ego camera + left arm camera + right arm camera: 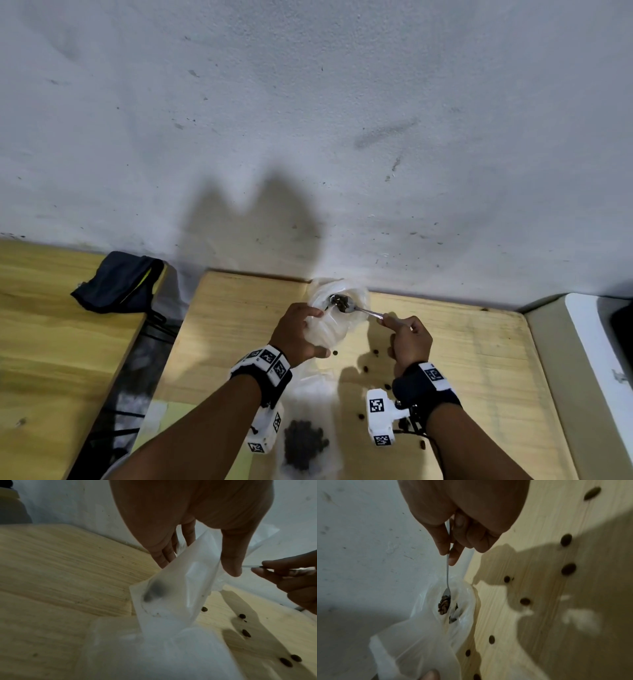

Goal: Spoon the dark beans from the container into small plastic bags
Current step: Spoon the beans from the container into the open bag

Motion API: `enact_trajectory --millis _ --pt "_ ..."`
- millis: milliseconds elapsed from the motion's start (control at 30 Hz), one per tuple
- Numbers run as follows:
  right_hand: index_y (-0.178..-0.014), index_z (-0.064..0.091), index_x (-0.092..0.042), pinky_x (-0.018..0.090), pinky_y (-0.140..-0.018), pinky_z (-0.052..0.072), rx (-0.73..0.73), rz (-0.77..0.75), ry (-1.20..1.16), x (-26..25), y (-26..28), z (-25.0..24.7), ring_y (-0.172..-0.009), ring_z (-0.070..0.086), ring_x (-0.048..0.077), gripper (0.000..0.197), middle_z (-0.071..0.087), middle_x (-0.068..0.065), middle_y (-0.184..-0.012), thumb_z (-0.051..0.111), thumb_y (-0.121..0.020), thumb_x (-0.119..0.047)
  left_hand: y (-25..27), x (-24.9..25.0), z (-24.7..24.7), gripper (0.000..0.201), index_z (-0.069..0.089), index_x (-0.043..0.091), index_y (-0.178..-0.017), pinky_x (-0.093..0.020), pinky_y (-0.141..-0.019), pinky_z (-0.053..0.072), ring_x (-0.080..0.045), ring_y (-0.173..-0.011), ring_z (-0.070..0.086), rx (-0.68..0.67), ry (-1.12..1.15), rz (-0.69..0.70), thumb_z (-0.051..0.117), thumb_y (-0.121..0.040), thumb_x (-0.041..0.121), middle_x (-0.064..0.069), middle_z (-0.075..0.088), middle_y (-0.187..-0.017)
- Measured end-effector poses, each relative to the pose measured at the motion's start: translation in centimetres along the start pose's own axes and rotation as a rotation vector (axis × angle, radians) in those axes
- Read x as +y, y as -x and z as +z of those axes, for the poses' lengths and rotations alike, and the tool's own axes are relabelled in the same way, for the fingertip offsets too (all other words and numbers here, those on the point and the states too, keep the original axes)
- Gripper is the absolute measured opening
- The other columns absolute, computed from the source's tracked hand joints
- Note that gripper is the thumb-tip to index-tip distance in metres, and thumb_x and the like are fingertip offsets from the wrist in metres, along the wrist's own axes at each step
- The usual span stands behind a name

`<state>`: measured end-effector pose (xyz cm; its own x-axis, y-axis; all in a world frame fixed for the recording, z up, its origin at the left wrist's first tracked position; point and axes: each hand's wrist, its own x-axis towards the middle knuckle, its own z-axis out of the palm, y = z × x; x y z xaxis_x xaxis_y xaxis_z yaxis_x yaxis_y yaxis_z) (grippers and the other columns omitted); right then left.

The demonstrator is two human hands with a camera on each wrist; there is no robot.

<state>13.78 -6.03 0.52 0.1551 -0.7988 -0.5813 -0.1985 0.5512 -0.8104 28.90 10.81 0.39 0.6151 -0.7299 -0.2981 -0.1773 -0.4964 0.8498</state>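
Left hand (297, 334) gripped small plastic bag (334, 325), thumb and fingers curled round its upper part, mouth propped open near back edge of table (239, 308). Right hand (409, 341) pinched handle of spoon (356, 308) between thumb and forefinger; bowl loaded with dark beans (444, 605), poised just over bag mouth. A few beans already lying inside bag (453, 620). Loose beans (524, 601) scattered over table beside bag. Heap of beans (305, 442) seen through clear plastic near front edge of table, close to body; whether container or filled bag, could not tell.

Risks, as judged:
- Bag mouth soft, held from one side only; likely to sag or fold shut under spoon, sending load over the rim
- Spoon heaped; quick tilt or knock against plastic could roll beans off the far side
- Pinch on handle light and far back; bowl could twist before clearing the rim
- Bag thin, bottom unsupported as far as visible; added weight could pull it through left-hand grip
- Strays underfoot of hands could be swept off table edge
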Motion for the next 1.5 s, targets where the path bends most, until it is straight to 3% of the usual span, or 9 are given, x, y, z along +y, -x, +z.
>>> enact_trajectory --millis 233,467,633,800,900,1067,1333,1433,1500 --pt "-0.056 0.046 -0.021 0.027 -0.048 0.021 -0.033 -0.083 -0.046 -3.0 0.7 -2.3 -0.045 0.025 0.016 0.039 0.071 0.016 -0.079 0.070 -0.079 -0.002 -0.2 0.0 0.6 0.077 0.055 0.024 -0.116 -0.025 -0.091 0.046 -0.013 -0.107 0.052 0.037 -0.018 -0.056 0.093 -0.050 0.034 0.008 0.041 -0.126" --pt "-0.073 0.046 -0.007 0.023 -0.044 0.021 -0.122 -0.245 -0.013 -5.9 1.7 -3.4 -0.042 0.025 0.014 0.024 0.069 0.009 -0.063 0.067 -0.079 0.003 -0.5 1.0 1.0 0.072 0.048 0.033 -0.108 -0.031 -0.094 0.047 -0.014 -0.109 0.051 0.050 -0.025 -0.090 0.092 -0.052 0.037 0.010 0.039 -0.122" --pt "-0.063 0.045 -0.013 0.027 -0.056 0.039 -0.283 -0.501 0.217 -6.3 2.6 -2.0 -0.054 0.052 0.013 0.037 0.062 0.021 -0.067 0.077 -0.077 -0.003 -0.5 1.3 1.5 0.071 0.048 0.032 -0.110 -0.033 -0.096 0.047 -0.015 -0.111 0.051 0.037 -0.027 -0.095 0.091 -0.053 0.037 0.010 0.038 -0.121" --pt "-0.064 0.043 -0.015 0.024 -0.053 0.035 -0.346 -0.603 0.347 -6.0 2.9 -1.0 -0.048 0.038 0.014 0.040 0.064 0.006 -0.068 0.080 -0.078 -0.007 -0.4 1.3 1.4 0.071 0.051 0.031 -0.110 -0.030 -0.094 0.049 -0.012 -0.109 0.052 0.073 0.001 -0.117 0.091 -0.051 0.041 0.007 0.042 -0.122" --pt "-0.065 0.043 -0.009 0.030 -0.062 0.038 -0.241 -0.520 0.207 -5.8 2.2 -1.5 -0.055 0.044 0.027 0.038 0.058 0.020 -0.068 0.080 -0.074 -0.006 -0.3 1.4 1.2 0.070 0.050 0.033 -0.108 -0.028 -0.093 0.049 -0.011 -0.109 0.051 0.082 0.007 -0.110 0.091 -0.052 0.041 0.007 0.042 -0.123" --pt "-0.054 0.041 -0.018 0.033 -0.059 0.031 0.003 -0.263 0.088 -4.4 0.9 -1.1 -0.056 0.032 0.020 0.043 0.040 0.002 -0.055 0.081 -0.068 -0.012 0.0 1.5 1.2 0.074 0.047 0.041 -0.104 -0.035 -0.098 0.048 -0.014 -0.114 0.050 0.046 0.042 -0.109 0.092 -0.046 0.042 0.008 0.039 -0.129" --pt "-0.077 0.064 -0.006 0.029 -0.048 0.032 -0.079 0.080 0.233 -0.9 0.9 2.4 -0.048 0.035 0.020 0.024 0.048 0.007 -0.057 0.081 -0.073 -0.021 1.1 1.6 1.1 0.083 0.047 0.034 -0.114 -0.027 -0.092 0.048 -0.014 -0.117 0.047 0.028 0.069 -0.089 0.094 -0.047 0.034 0.011 0.028 -0.139" --pt "-0.078 0.068 -0.011 0.041 -0.064 0.053 -0.109 0.067 0.402 -0.7 1.1 2.4 -0.066 0.059 0.028 0.037 0.067 0.009 -0.077 0.085 -0.067 -0.041 1.8 1.5 0.6 0.079 0.047 0.038 -0.108 -0.030 -0.092 0.050 -0.016 -0.117 0.049 0.056 0.089 -0.083 0.095 -0.046 0.034 0.008 0.030 -0.142" --pt "-0.087 0.071 -0.015 0.041 -0.077 0.055 -0.118 0.063 0.521 -1.4 1.5 1.8 -0.079 0.063 0.030 0.042 0.072 0.009 -0.097 0.085 -0.066 -0.048 2.2 1.3 0.3 0.076 0.046 0.045 -0.102 -0.031 -0.092 0.050 -0.017 -0.118 0.049 0.070 0.092 -0.069 0.095 -0.045 0.034 0.006 0.030 -0.143"
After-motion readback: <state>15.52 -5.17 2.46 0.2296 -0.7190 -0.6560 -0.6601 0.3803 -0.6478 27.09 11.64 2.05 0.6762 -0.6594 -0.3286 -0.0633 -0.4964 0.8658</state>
